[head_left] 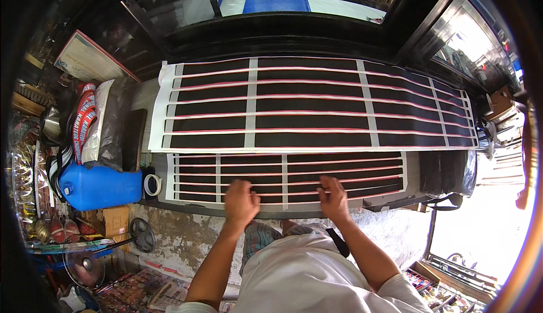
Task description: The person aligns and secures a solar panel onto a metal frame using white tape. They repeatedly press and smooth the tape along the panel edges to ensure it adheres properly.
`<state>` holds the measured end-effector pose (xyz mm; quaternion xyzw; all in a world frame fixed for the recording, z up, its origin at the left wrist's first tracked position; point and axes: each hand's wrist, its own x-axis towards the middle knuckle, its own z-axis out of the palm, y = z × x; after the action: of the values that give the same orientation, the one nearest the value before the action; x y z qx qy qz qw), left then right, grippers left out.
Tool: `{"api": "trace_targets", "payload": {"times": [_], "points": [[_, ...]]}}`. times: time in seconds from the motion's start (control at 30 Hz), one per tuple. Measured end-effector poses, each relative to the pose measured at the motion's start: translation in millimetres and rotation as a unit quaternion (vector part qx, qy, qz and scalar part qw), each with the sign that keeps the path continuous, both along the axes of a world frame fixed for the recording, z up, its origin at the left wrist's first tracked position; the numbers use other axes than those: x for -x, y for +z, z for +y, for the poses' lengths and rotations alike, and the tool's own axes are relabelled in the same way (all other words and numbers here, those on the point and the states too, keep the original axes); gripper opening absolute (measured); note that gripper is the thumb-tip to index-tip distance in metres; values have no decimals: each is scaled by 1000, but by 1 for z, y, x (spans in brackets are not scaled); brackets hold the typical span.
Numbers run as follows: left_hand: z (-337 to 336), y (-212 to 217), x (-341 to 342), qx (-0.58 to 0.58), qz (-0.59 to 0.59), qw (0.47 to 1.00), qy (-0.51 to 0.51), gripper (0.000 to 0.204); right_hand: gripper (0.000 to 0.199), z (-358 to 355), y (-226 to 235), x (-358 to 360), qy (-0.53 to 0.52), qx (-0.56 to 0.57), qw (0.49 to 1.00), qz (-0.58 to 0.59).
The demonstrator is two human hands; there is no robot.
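We've got both hands down on the near black panel (283, 178), the smaller striped one at the near edge of the worktop. Our left hand (240, 200) lies curled with fingers bunched together; our right hand (334, 197) presses with fingers slightly spread. A bigger taped panel (311, 104) sits just beyond, and a tape roll (152, 184) and blue jug (102, 187) are off left.

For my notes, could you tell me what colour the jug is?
The jug is blue, shown in the head view.

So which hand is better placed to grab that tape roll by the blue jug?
Probably the left hand. The tape roll sits at the bench's left end beside the blue jug, on that hand's side. The right hand is farther and would have to cross over.
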<state>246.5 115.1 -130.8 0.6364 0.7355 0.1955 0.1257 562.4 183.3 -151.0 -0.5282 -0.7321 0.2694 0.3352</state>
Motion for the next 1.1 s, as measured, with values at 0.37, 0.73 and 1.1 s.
{"api": "trace_targets", "payload": {"times": [0.37,0.73,1.1], "points": [[-75,-30,86,-74,60,988,117,39,23,-28,-6,-92,-163,24,985,-43],[2,-15,-45,-30,-100,989,-104,29,21,-8,11,-22,72,-36,996,-39],[20,-28,-65,-7,-59,989,-137,28,24,5,2,49,190,32,981,-26]]}}
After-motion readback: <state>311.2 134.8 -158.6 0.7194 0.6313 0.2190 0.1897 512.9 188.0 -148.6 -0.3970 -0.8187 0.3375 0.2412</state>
